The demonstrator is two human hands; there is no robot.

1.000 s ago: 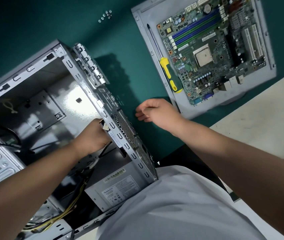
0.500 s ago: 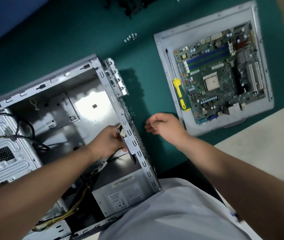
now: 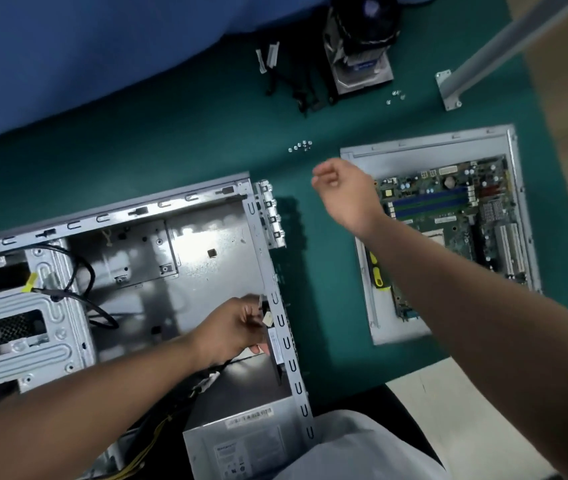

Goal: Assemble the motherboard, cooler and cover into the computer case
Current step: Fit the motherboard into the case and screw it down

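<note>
The open computer case [image 3: 157, 271] lies at the left on the green mat [image 3: 178, 143]. The left hand [image 3: 237, 329] pinches a small part against its right wall. The right hand [image 3: 344, 188] hovers loosely curled, holding nothing. The motherboard [image 3: 455, 216] rests on the cover [image 3: 362, 161] at right; the cooler [image 3: 362, 39] stands far off.

Views: 1, head-worn.
Facing: steeply down over the bench [image 3: 178, 140], forward past both forearms.
Range: close, arm's reach, wide-angle.
</note>
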